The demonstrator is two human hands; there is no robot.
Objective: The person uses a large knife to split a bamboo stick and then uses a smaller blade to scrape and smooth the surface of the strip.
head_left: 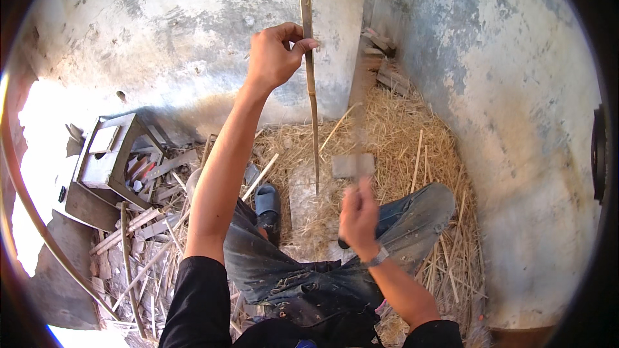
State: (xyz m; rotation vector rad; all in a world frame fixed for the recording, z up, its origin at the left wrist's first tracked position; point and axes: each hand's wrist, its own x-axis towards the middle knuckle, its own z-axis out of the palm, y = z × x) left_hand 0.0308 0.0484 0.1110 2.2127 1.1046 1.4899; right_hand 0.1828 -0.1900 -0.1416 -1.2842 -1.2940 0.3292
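My left hand (276,56), raised on an outstretched arm, pinches a long bamboo strip (310,80) close to its top end. The strip stands nearly upright, its lower end reaching down to a pale flat slab (302,203) on the floor. In front of my lap, my right hand (359,216) is closed and blurred by motion. From it rises a faint, long blade-like tool (359,119), too smeared to show its exact kind. A grey rectangular block (353,165) lies just beyond the right hand, behind the streak of the tool.
Pale shavings (396,129) cover the floor toward the corner. A worn wooden stool (106,154) stands at left, beside scrap pieces and bamboo sticks (132,270). A curved pole (55,245) arcs along the left edge. Peeling walls (516,122) enclose the right side; bricks (392,77) sit in the corner.
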